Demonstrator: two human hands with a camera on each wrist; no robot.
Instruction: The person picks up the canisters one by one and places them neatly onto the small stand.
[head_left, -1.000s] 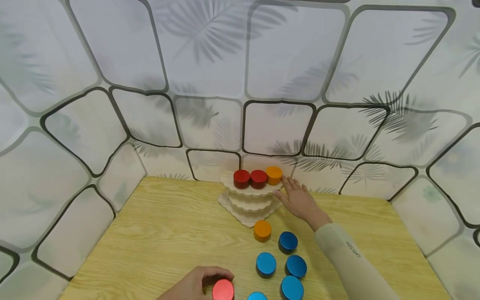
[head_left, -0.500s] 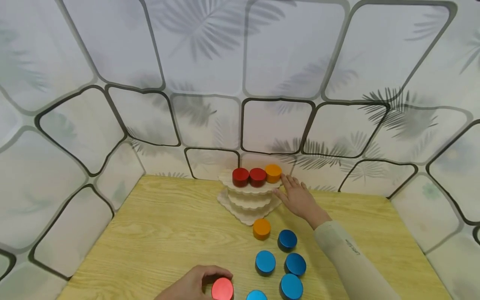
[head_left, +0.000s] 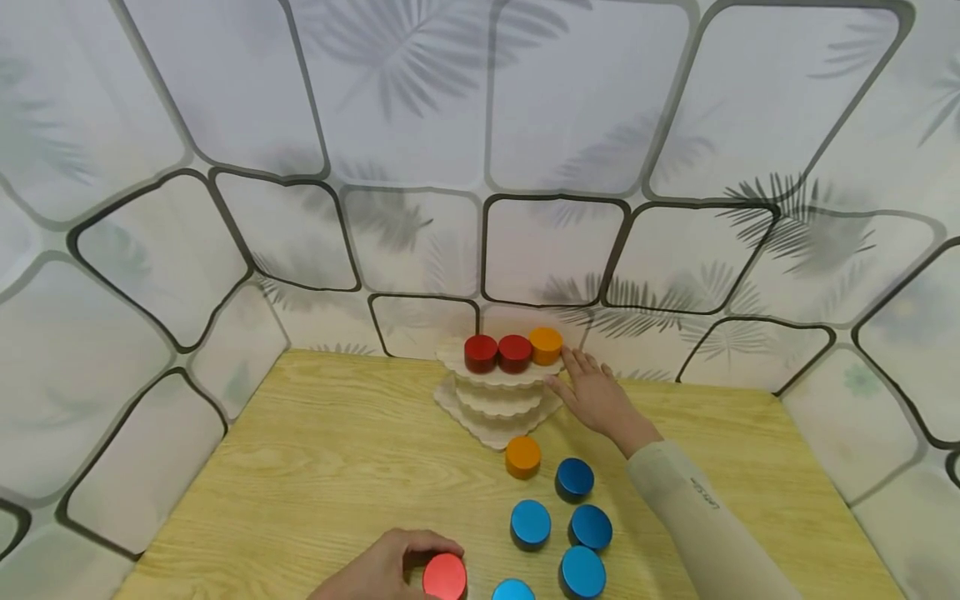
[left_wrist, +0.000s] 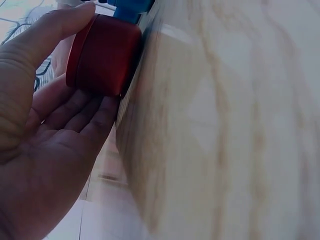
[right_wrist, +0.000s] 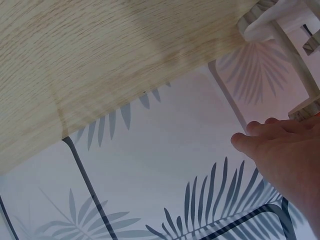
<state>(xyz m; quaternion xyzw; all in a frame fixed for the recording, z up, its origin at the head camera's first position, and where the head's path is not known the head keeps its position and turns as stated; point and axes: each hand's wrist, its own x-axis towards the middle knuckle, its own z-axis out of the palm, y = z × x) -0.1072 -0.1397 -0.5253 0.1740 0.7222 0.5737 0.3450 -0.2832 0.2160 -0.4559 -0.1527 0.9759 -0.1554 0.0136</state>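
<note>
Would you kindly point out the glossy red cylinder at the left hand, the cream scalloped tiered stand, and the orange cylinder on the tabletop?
Glossy red cylinder [left_wrist: 106, 55]: left wrist view, curved side.
Cream scalloped tiered stand [head_left: 499, 402]: head view, middle tier.
Orange tabletop cylinder [head_left: 522, 453]: head view, flat top.

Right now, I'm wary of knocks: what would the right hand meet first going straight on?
Likely the orange cylinder on the top tier, close ahead of the right hand; whether they touch is unclear.

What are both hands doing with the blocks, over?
Left hand holds red block. Right hand at stand's edge. Orange block on table before stand, maybe in the way.
</note>
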